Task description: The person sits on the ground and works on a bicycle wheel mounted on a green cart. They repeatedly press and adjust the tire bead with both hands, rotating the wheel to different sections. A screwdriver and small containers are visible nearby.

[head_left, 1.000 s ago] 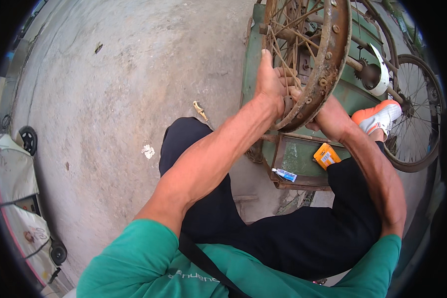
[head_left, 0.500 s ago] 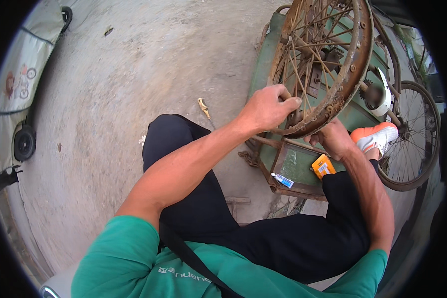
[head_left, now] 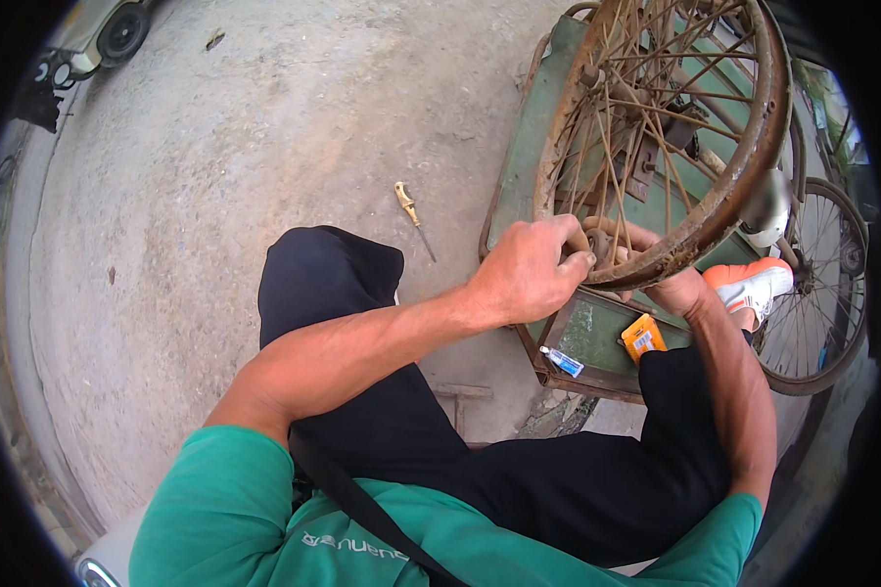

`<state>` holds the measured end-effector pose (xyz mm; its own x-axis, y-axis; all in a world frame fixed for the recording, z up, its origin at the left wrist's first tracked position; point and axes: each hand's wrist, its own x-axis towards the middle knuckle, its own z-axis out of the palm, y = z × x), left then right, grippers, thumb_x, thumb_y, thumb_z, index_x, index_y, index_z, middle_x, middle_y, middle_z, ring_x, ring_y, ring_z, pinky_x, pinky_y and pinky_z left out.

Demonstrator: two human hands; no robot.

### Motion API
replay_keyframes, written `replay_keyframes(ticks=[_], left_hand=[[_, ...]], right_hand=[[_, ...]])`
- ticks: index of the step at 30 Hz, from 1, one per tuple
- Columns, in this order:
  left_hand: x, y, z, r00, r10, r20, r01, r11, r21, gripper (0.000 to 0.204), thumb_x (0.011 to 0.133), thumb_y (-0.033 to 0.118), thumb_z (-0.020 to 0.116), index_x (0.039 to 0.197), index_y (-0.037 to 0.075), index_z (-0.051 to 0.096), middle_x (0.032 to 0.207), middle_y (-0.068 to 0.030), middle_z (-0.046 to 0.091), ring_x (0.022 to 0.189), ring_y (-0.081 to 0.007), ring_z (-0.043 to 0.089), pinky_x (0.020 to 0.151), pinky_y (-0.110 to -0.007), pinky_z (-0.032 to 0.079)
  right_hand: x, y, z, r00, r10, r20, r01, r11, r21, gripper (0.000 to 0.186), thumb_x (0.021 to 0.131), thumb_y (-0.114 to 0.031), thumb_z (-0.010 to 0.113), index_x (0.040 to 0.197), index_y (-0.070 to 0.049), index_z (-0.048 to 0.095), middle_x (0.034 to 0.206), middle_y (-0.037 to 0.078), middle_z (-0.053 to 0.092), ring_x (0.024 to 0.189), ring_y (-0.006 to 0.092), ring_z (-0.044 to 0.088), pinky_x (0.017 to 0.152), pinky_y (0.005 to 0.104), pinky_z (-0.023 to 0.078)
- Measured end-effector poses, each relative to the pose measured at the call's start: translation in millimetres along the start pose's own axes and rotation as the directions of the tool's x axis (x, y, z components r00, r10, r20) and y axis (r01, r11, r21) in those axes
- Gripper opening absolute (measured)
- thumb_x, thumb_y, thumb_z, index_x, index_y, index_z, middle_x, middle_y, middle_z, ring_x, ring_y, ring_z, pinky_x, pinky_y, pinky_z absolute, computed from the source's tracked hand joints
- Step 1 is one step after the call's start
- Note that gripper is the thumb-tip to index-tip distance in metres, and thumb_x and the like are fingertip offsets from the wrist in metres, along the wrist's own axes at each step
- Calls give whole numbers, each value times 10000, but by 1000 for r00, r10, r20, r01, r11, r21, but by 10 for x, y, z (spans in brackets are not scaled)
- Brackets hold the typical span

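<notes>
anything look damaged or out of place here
The bare spoked metal wheel rim that both hands grip is heavily rusted, brown and flaking, with no tyre on it. The left hand and right hand hold its lower edge. A yellow-handled screwdriver lies loose on the concrete ground, away from the green metal tray.

The left hand (head_left: 529,269) has slid down the rusty wheel rim (head_left: 729,210) to close beside the right hand (head_left: 656,279)
</notes>
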<state>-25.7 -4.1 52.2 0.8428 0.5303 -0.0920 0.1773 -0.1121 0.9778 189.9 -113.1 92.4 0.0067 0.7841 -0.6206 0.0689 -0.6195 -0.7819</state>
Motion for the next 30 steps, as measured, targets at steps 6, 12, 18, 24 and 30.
replay_keyframes(ticks=[6,12,18,24,30], left_hand=[[1,112,-74,995,-80,55,93,942,-322,225,1005,173,648,1082,-38,637,901,-98,724,804,-120,671,695,-302,549],[29,150,-34,1000,-9,5,10,927,-376,213,1021,172,641,1071,-34,620,912,-96,730,795,-101,675,666,-272,564],[37,143,-25,997,-81,3,69,835,-546,224,995,167,647,1049,-48,615,898,-134,737,782,-134,705,637,-292,572],[36,187,-75,992,-111,56,124,823,-555,207,1011,157,638,1087,-34,610,956,-121,724,854,-154,722,652,-285,586],[16,-29,76,1000,-23,-14,14,885,-466,188,1008,151,663,1069,-19,610,932,-60,683,799,-85,646,683,-272,545]], right_hand=[[16,-38,-69,981,10,194,-69,953,295,698,950,-312,714,1534,-47,439,1135,38,675,711,35,544,569,201,428],[-35,-100,-78,974,47,220,-171,790,589,726,905,-260,784,1504,-43,435,924,91,675,526,98,557,468,215,421],[23,-60,-51,970,-62,234,-91,802,590,642,905,-224,784,1428,-13,479,1007,100,678,554,60,541,450,166,407],[-54,-75,-79,977,-135,166,17,823,568,566,900,-174,785,1359,20,518,933,69,674,526,46,498,451,162,370],[-18,-111,-73,982,-103,161,28,912,410,592,922,-354,786,1323,7,542,881,39,652,511,64,479,471,202,360]])
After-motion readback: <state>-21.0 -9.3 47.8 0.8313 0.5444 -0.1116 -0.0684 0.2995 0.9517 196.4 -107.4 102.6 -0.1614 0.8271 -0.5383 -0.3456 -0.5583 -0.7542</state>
